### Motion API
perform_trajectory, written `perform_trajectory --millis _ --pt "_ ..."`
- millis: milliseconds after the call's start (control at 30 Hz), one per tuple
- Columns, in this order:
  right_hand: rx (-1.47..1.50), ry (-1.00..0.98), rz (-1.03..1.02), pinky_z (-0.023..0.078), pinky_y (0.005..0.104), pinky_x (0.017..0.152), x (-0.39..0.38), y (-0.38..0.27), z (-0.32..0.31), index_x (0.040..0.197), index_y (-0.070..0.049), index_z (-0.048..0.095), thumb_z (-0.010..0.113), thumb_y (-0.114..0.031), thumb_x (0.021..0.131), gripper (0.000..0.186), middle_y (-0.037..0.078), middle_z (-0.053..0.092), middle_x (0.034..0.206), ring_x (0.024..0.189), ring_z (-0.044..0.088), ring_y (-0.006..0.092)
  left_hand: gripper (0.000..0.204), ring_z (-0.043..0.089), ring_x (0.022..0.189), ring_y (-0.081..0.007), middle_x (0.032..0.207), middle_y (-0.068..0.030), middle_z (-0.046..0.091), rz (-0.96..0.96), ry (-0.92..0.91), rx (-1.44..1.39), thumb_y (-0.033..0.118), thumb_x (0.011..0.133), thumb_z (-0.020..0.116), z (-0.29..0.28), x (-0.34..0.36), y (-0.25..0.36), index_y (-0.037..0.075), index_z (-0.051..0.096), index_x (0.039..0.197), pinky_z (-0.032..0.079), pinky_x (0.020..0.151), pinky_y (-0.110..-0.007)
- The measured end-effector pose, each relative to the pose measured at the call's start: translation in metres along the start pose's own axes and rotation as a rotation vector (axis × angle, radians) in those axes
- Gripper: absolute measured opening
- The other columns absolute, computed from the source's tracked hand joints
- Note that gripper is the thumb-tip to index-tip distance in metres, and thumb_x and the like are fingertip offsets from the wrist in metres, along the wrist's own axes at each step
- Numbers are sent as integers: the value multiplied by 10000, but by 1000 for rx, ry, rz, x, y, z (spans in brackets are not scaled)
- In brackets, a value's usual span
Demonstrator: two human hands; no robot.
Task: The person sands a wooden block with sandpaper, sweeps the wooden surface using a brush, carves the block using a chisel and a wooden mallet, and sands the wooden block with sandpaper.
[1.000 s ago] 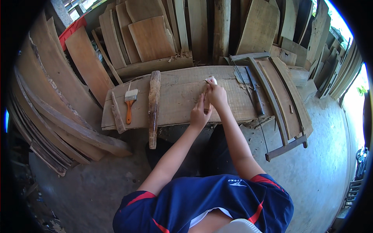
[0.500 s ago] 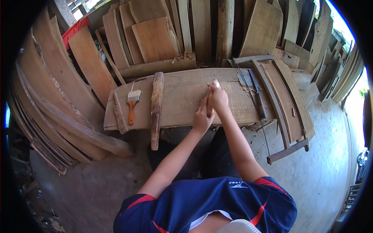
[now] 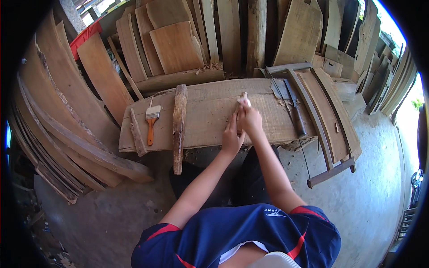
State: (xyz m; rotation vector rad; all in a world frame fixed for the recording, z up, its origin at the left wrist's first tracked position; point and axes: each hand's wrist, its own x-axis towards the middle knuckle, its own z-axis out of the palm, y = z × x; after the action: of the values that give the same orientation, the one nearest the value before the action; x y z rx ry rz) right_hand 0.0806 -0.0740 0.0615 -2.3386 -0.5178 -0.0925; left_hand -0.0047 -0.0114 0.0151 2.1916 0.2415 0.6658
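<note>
My left hand (image 3: 232, 136) and my right hand (image 3: 251, 119) are closed around a small, narrow wooden piece (image 3: 243, 95) on the broad plank bench (image 3: 205, 94); the right is higher, near the piece's pale upper part, and any tool within the fingers is hidden. Left of them lie a rough bark-edged billet (image 3: 179, 125), a paintbrush with an orange handle (image 3: 151, 131) and a thin wood scrap (image 3: 136, 134). To the right is a dark-handled long tool (image 3: 296, 114).
A wooden bow saw (image 3: 317, 120) rests across the bench's right end. Many boards (image 3: 174, 47) lean behind it, with more curved planks (image 3: 80, 134) at the left. A thick post (image 3: 255, 35) stands at the back. Concrete floor (image 3: 366, 192) surrounds my legs.
My right hand has shifted down toward me along the piece, exposing more of its upper end than half a second ago. The things lying on the bench have stayed put.
</note>
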Motion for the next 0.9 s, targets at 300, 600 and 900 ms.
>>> perform_trajectory --millis 300,600,900 --pt "51 -28 6 495 495 678 -28 -14 4 1106 -166 596 445 -278 896 282 238 607 955 751 607 412 593 586 914 -379 1117 -248 539 112 136 113 132 761 638 7 3 -11 -29 390 1274 508 742 -398" --pt "-44 67 -9 492 495 679 52 21 6 1092 -152 610 438 -308 893 306 206 634 763 741 616 403 636 595 914 -385 1074 -247 570 149 195 64 106 747 646 10 7 4 -10 369 1308 497 747 -418" --pt "92 196 -218 483 485 711 -59 -12 18 1121 -123 588 452 -268 894 302 250 584 1027 821 608 383 452 566 1010 -377 1176 -267 513 56 7 219 141 865 504 7 2 -28 -28 392 1269 497 831 -391"
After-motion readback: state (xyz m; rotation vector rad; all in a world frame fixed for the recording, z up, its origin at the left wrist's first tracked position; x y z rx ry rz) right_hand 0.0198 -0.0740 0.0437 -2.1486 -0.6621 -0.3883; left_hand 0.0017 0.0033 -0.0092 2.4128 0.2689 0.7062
